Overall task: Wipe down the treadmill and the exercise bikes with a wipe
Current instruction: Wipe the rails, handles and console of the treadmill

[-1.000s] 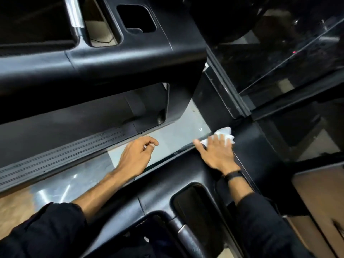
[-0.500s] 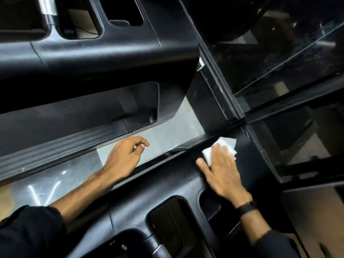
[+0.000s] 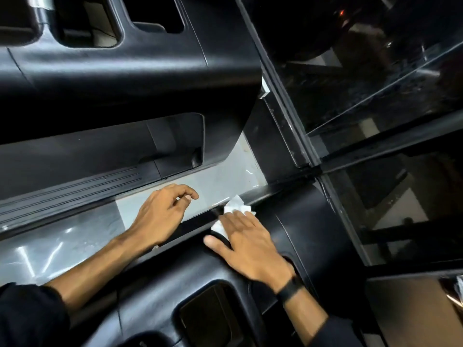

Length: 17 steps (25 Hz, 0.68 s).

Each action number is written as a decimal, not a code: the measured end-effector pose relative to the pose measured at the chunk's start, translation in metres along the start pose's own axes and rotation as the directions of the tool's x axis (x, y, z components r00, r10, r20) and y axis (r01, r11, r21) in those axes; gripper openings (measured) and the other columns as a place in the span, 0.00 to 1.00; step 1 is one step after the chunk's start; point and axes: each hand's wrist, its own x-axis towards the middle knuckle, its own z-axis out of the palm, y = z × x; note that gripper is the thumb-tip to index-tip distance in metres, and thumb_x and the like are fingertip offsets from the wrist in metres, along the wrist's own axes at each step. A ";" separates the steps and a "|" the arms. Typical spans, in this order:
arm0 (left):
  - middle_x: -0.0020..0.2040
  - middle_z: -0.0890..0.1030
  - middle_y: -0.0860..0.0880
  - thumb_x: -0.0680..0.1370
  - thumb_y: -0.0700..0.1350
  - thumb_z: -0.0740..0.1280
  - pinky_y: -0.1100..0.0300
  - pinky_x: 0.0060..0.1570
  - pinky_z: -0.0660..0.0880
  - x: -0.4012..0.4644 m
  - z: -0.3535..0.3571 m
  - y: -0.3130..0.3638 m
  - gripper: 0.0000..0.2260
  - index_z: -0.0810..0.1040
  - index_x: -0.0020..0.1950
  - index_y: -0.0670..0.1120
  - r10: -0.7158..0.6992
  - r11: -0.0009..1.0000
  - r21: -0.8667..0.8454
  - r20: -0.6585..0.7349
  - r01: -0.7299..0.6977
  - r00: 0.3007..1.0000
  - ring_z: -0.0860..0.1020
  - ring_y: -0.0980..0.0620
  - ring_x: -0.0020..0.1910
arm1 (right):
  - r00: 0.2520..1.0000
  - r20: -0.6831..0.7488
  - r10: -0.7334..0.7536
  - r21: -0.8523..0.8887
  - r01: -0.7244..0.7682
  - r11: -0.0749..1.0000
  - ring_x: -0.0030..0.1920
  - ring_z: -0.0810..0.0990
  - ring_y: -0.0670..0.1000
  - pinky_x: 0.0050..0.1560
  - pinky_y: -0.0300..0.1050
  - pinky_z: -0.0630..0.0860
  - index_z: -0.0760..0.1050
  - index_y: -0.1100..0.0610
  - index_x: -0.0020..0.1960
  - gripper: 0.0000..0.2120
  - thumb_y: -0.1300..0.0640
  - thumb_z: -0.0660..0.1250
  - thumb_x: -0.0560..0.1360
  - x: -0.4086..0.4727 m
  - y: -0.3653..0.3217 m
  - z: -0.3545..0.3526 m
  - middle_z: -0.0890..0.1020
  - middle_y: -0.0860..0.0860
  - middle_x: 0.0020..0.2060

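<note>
My right hand [image 3: 246, 242] lies flat with straight fingers on a white wipe [image 3: 235, 209], pressing it against the black console [image 3: 295, 236] of the near treadmill at its upper edge. Most of the wipe is under the fingers; crumpled corners stick out ahead and to the left. My left hand [image 3: 162, 214] hovers to the left of the wipe with loosely curled fingers and holds nothing, its forearm resting along the console's edge. A black band sits on my right wrist.
A second black treadmill console [image 3: 125, 78] with cup recesses fills the upper left, its ribbed side rail [image 3: 75, 186] below. Pale glossy floor [image 3: 62, 246] shows between the machines. Dark glass panels with black frames [image 3: 375, 121] stand at the right. A cup recess [image 3: 208, 314] lies near my wrists.
My right hand has slid the wipe to the left along the console's edge, toward my left hand. The view has shifted a little; my left hand has kept its pose.
</note>
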 end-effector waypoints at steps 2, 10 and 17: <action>0.48 0.81 0.57 0.81 0.46 0.61 0.48 0.53 0.76 -0.001 0.002 -0.001 0.11 0.80 0.46 0.61 -0.014 1.000 -0.009 0.006 0.014 1.000 0.79 0.53 0.48 | 0.997 -0.055 0.047 0.007 -0.047 0.999 0.75 0.60 0.53 0.77 0.49 0.51 0.64 0.54 0.74 0.50 0.24 0.29 0.70 -0.004 0.033 -0.003 0.68 0.51 0.73; 0.47 0.81 0.55 0.81 0.46 0.61 0.51 0.53 0.75 -0.001 0.004 0.010 0.11 0.80 0.47 0.59 0.018 1.000 -0.010 0.023 -0.018 1.000 0.78 0.53 0.48 | 0.589 -0.003 0.808 0.238 -0.784 0.573 0.79 0.40 0.59 0.76 0.59 0.37 0.45 0.62 0.80 0.45 0.29 0.40 0.77 0.046 0.113 -0.007 0.47 0.58 0.80; 0.48 0.81 0.57 0.80 0.45 0.62 0.58 0.46 0.69 0.002 0.018 0.023 0.10 0.81 0.47 0.59 0.083 0.996 0.024 0.090 -0.086 0.992 0.76 0.55 0.47 | 0.904 -0.129 0.407 0.105 -0.396 0.912 0.79 0.36 0.59 0.77 0.58 0.33 0.43 0.61 0.80 0.55 0.25 0.20 0.66 0.002 -0.013 0.019 0.42 0.58 0.79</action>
